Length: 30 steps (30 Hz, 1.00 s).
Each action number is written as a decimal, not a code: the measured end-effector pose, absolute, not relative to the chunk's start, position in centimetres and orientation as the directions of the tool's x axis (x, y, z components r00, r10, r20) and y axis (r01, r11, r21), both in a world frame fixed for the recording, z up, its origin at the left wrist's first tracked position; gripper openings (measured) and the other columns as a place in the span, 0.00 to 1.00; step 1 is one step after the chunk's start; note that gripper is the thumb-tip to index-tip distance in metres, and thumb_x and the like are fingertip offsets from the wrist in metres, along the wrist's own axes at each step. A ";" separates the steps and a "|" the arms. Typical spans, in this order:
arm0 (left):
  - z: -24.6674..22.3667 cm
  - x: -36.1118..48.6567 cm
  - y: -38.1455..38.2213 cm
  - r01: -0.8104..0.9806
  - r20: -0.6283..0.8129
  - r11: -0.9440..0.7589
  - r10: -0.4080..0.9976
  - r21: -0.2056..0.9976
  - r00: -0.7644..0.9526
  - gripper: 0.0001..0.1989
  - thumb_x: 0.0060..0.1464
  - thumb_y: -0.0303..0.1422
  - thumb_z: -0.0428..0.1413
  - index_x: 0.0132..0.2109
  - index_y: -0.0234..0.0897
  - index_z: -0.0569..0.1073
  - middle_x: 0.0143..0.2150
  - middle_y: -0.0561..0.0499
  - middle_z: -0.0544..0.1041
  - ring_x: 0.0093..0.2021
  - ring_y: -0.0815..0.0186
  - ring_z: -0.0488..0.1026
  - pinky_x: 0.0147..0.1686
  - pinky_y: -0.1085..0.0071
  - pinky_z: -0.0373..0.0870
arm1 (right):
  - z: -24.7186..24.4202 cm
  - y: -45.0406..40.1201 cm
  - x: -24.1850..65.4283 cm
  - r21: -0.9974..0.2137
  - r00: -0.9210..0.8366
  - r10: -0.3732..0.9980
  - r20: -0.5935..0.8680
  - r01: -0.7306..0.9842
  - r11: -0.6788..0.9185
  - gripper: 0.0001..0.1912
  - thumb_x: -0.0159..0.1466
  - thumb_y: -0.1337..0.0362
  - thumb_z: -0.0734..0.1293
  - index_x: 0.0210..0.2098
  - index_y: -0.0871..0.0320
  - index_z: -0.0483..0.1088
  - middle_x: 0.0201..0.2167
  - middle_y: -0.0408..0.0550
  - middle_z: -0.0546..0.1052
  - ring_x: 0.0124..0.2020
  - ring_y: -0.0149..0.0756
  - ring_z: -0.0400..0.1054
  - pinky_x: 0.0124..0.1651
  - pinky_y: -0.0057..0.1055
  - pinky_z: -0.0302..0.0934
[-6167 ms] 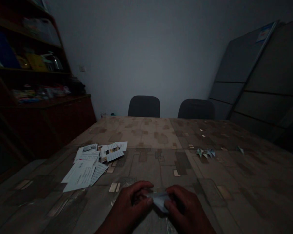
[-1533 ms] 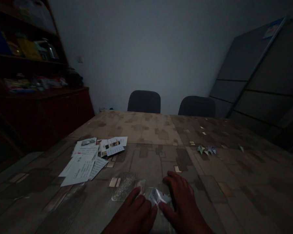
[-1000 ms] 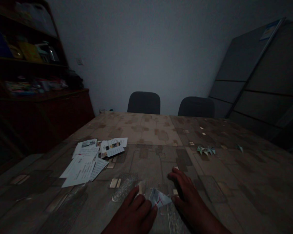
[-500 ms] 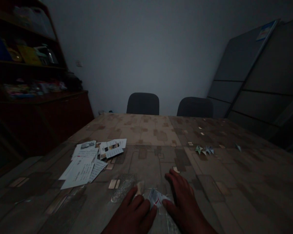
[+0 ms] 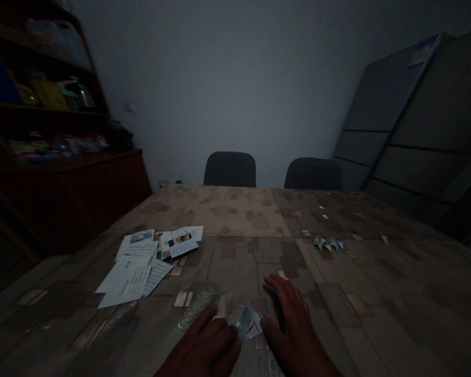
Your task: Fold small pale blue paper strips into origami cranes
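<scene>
One folded paper (image 5: 249,323) lies on the surface (image 5: 235,275), narrower than before, suggesting a further fold; right hand (image 5: 293,320) with thumb and fingers apart, left hand (image 5: 209,341) with fingers bunched, hold unclear

Glossy patterned tablecloth (image 5: 235,272), matt paper (image 5: 249,322)

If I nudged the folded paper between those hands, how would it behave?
The folded paper looks small and thin, so probably light and easily slid. Its folds likely stiffen it somewhat. Its angular outline suggests it won't roll.
</scene>
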<state>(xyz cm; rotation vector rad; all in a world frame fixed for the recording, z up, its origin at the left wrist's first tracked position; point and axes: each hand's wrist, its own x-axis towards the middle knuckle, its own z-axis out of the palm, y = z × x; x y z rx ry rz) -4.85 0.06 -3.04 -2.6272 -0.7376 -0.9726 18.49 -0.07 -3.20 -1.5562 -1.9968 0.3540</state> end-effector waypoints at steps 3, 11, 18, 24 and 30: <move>-2.7 -4.6 0.0 0.541 0.667 -0.837 0.357 -0.082 0.654 0.21 0.71 0.27 0.36 0.41 0.38 0.74 0.34 0.53 0.78 0.33 0.67 0.74 0.56 0.59 0.63 | -3.4 -0.3 17.0 -0.481 -0.236 0.933 0.270 0.807 0.343 0.34 0.62 0.67 0.64 0.66 0.58 0.54 0.67 0.58 0.59 0.68 0.52 0.51 0.65 0.52 0.52; -1.9 -5.5 -0.5 0.534 0.547 -0.842 0.414 -0.074 0.728 0.15 0.69 0.27 0.42 0.48 0.37 0.74 0.41 0.50 0.80 0.40 0.64 0.75 0.58 0.56 0.65 | -3.2 -0.2 16.8 -0.478 -0.252 0.951 0.178 0.823 0.307 0.34 0.60 0.70 0.64 0.66 0.61 0.56 0.68 0.60 0.57 0.68 0.52 0.50 0.65 0.53 0.52; -3.4 -6.2 -0.4 0.568 0.687 -0.822 0.383 -0.054 0.618 0.15 0.69 0.29 0.41 0.46 0.42 0.73 0.40 0.52 0.79 0.40 0.64 0.74 0.60 0.53 0.58 | -2.6 0.1 18.3 -0.499 -0.158 0.984 0.082 0.848 0.178 0.36 0.58 0.72 0.62 0.66 0.62 0.56 0.69 0.58 0.55 0.69 0.51 0.48 0.67 0.53 0.48; -3.2 -7.5 -0.8 0.602 0.618 -0.792 0.425 -0.099 0.661 0.18 0.70 0.27 0.38 0.48 0.41 0.73 0.44 0.47 0.79 0.46 0.60 0.73 0.62 0.49 0.51 | -2.0 0.2 18.9 -0.520 -0.147 0.987 0.066 0.839 0.160 0.36 0.59 0.72 0.61 0.67 0.61 0.56 0.69 0.57 0.56 0.69 0.49 0.47 0.67 0.50 0.48; -2.7 -5.0 0.1 0.561 0.612 -0.825 0.409 -0.069 0.677 0.21 0.70 0.30 0.36 0.42 0.40 0.74 0.33 0.52 0.77 0.35 0.63 0.72 0.60 0.51 0.51 | -2.6 0.4 18.8 -0.500 -0.157 0.981 0.111 0.845 0.192 0.36 0.57 0.73 0.61 0.66 0.60 0.57 0.68 0.57 0.58 0.69 0.50 0.50 0.66 0.52 0.50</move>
